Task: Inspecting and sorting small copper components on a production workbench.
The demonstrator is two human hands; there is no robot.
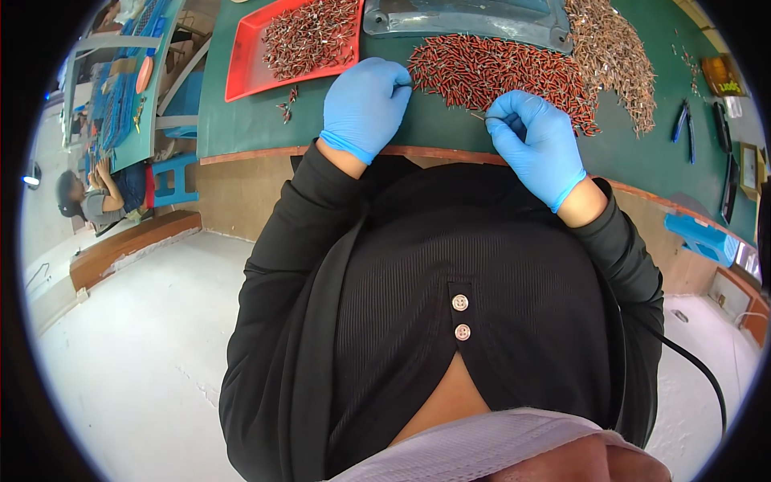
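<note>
Gloved hands (365, 104) (536, 140) at red-sleeved terminal heap (490, 72)

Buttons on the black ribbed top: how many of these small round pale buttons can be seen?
2. The upper small round pale button and the lower one sit one above the other on the placket at mid-chest. Others may be hidden where the fabric folds.

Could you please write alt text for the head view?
Two blue-gloved hands, left hand and right hand, pinch small parts at a heap of red pieces on a green table. A red tray holds more.
</note>
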